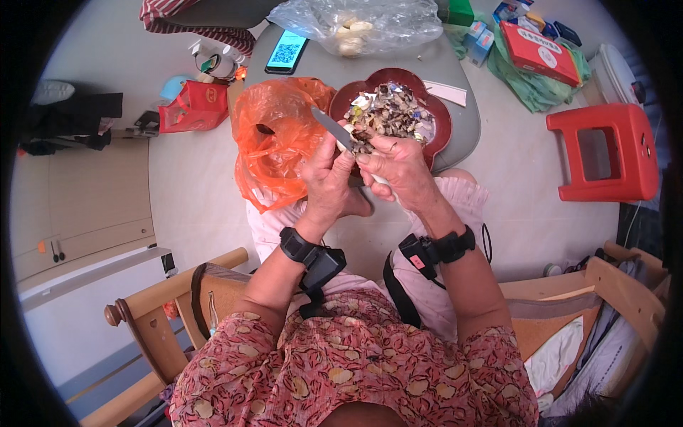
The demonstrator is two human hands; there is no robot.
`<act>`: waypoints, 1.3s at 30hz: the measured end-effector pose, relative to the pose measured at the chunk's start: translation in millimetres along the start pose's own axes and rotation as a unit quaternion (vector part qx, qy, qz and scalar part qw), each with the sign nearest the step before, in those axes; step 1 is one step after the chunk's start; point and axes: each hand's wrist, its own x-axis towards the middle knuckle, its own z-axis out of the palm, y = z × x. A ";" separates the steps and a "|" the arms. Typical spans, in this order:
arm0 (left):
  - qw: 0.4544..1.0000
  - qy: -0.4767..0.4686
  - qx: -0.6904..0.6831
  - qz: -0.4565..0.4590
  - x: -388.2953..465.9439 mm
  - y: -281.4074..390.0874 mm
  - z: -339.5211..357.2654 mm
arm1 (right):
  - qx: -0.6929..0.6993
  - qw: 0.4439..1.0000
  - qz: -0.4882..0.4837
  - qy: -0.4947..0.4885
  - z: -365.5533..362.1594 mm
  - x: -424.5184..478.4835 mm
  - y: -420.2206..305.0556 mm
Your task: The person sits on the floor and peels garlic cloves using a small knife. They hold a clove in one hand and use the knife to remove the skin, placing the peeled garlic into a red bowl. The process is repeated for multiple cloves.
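Observation:
My right hand (397, 168) is closed around the pale handle of a knife (333, 127), whose blade points up and left. Against the blade, my left hand (329, 173) holds a small pale piece, mostly hidden by fingers and knife. Both hands are over the near edge of a dark red, petal-shaped tray (442, 120) heaped with brown and whitish peelings or scraps (392, 112). An orange plastic bag (277, 128) lies beside the tray, partly behind my left hand. Farther back, a clear plastic bag (395, 26) holds several pale, rounded pieces (353, 37).
The grey seat-like surface (461, 80) also bears a phone (286, 52) and a white strip (447, 93). A red plastic stool (635, 152) stands at right, near a red box (541, 53) on a green bag. A red bag (197, 107) is at left; wooden chair parts (141, 304) flank me.

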 end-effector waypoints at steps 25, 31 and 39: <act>0.927 -0.031 -0.334 -0.168 22.2 11.9 -16.2 | -0.001 0.997 -0.010 -0.078 -9.2 3.0 -2.3; 0.918 -0.030 -0.364 -0.154 21.0 4.5 -16.4 | -0.039 0.996 0.014 -0.081 -9.0 3.7 -3.0; 0.918 -0.020 -0.362 -0.161 18.6 4.2 -14.8 | -0.028 0.997 0.012 -0.076 -9.8 4.6 -2.5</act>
